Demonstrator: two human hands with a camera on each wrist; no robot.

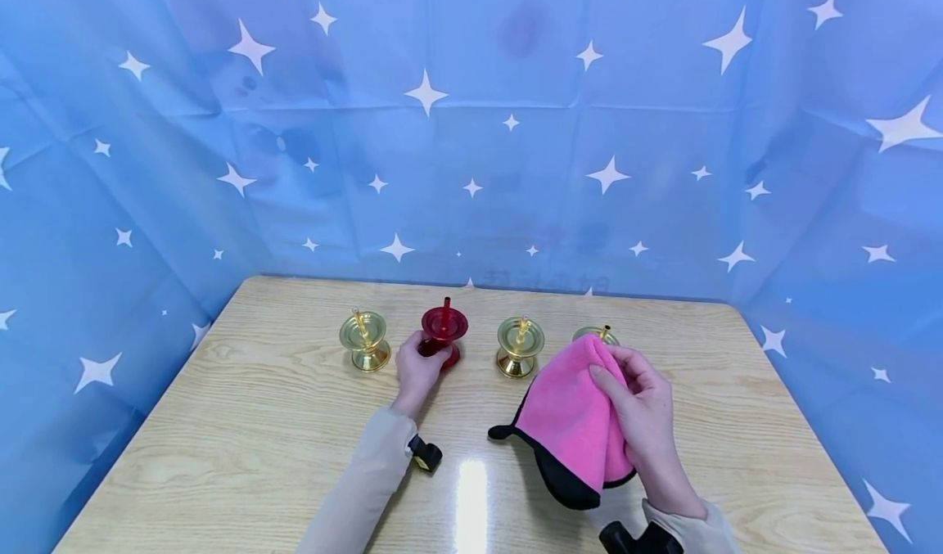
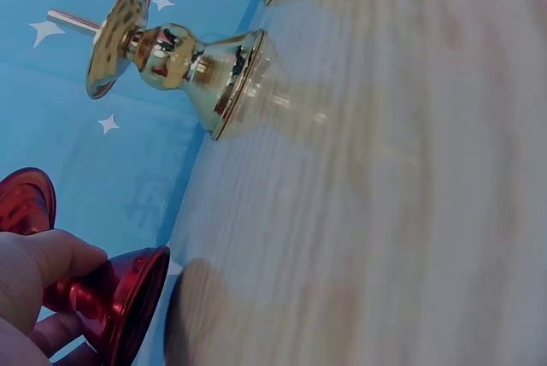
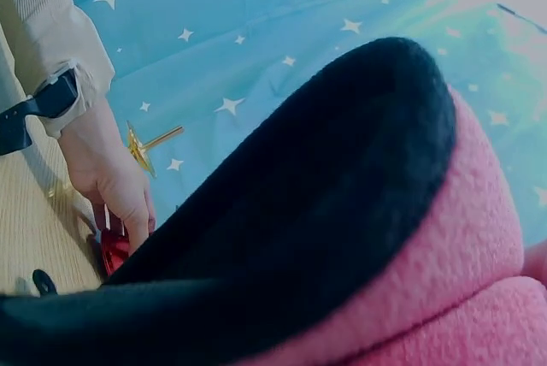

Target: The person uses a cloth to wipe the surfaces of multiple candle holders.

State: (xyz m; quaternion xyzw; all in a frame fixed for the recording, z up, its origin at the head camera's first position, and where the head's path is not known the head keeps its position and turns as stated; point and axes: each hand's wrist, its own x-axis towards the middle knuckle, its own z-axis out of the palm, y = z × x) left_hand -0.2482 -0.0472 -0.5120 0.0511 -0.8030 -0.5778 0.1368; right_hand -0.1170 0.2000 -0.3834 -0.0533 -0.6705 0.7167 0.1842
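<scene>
The left hand has its fingers curled around the thin middle of the red candle holder. In the left wrist view, its bottom looks just off the counter and a bit tipped. The right hand pinches the pink cloth between thumb and fingers, and the rest hangs down. The red candle holder is between the left gold candle holder and the middle gold candle holder; the right gold candle holder peeks out behind the pink cloth. To do this well, I think the left fingers should hold snugly but not squeeze hard, because the shiny sides could be slippery. Going slow and straight is best, so nothing bumps. Bunching up the pink cloth a little should stop its loose corner from brushing the middle gold candle holder.
</scene>
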